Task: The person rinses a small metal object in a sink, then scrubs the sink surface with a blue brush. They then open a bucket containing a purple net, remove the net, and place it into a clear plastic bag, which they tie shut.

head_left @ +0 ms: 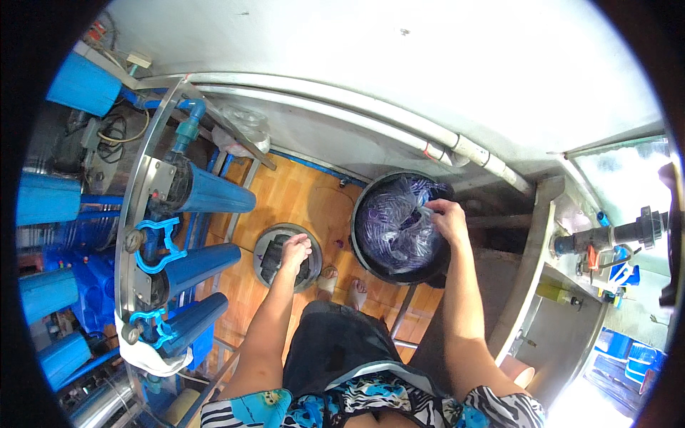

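A black round tub (362,258) holds a clear plastic bag (397,227) with purple and bluish contents that I cannot make out. At its right side my right hand (446,217) pinches the gathered plastic near the top of the bag. My left hand (297,251) hovers over a round grey lid (262,242), its fingers curled in and nothing visible in them. Dark, flat pieces (272,258) lie on that lid, partly hidden by the left hand and wrist.
Blue filter housings (222,194) hang from a metal frame (135,207) on the left. White pipes (321,100) run along the wall. To the right stands a counter (531,264) with a dark pipe valve (635,230). My feet (358,291) are on the orange tiled floor (300,192).
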`<state>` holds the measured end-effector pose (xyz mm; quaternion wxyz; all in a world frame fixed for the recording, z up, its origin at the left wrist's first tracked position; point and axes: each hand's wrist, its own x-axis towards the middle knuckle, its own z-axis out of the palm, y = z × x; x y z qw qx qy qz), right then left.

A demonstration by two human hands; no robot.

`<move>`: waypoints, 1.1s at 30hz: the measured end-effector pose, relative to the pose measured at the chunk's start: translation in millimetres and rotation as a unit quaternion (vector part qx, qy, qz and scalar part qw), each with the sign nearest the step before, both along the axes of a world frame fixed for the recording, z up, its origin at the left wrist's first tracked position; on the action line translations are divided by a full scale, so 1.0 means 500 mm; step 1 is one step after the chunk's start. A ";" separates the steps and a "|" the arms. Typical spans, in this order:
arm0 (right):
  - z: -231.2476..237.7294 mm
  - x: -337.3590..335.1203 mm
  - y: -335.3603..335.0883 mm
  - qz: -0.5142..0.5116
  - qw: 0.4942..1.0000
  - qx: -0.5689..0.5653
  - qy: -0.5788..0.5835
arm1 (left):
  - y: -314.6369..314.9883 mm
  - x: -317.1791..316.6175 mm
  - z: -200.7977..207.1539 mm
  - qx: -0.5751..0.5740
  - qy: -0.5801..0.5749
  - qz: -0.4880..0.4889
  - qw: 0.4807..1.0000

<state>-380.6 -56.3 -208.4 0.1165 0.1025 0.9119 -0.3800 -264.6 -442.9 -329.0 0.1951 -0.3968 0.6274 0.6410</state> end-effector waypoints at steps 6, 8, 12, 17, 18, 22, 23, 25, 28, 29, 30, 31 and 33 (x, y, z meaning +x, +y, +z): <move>-0.001 0.062 -0.059 0.030 0.997 0.056 0.050 | 0.006 -0.040 -0.052 -0.156 0.054 -0.034 0.986; 0.011 0.063 -0.101 0.028 0.988 0.127 0.078 | 0.000 -0.073 -0.066 -0.299 0.045 -0.082 0.950; 0.047 0.030 -0.209 0.065 0.980 0.167 0.090 | -0.042 -0.170 -0.064 -0.380 0.058 -0.073 0.920; 0.104 -0.033 -0.326 0.257 0.923 0.160 0.239 | -0.127 -0.317 -0.045 -0.404 0.042 -0.108 0.908; 0.112 -0.064 -0.343 0.258 0.910 0.130 0.298 | -0.150 -0.348 -0.044 -0.413 0.048 -0.115 0.902; 0.124 -0.183 -0.399 0.187 0.881 0.044 0.432 | -0.240 -0.459 -0.050 -0.412 0.036 -0.105 0.904; 0.122 -0.202 -0.412 0.173 0.885 0.026 0.431 | -0.261 -0.477 -0.054 -0.403 0.025 -0.097 0.910; 0.111 -0.226 -0.437 0.146 0.872 0.026 0.467 | -0.293 -0.508 -0.068 -0.392 0.048 -0.087 0.914; 0.075 -0.231 -0.478 0.131 0.901 -0.071 0.408 | -0.327 -0.575 -0.096 -0.327 0.121 -0.087 0.933; 0.060 -0.226 -0.492 0.137 0.905 -0.100 0.390 | -0.329 -0.603 -0.108 -0.293 0.150 -0.072 0.942; 0.043 -0.219 -0.504 0.154 0.910 -0.126 0.364 | -0.329 -0.630 -0.122 -0.270 0.179 -0.059 0.944; 0.026 -0.209 -0.514 0.169 0.918 -0.148 0.326 | -0.328 -0.660 -0.140 -0.306 0.180 -0.057 0.933; -0.011 -0.186 -0.529 0.206 0.923 -0.178 0.270 | -0.333 -0.720 -0.181 -0.404 0.184 -0.056 0.894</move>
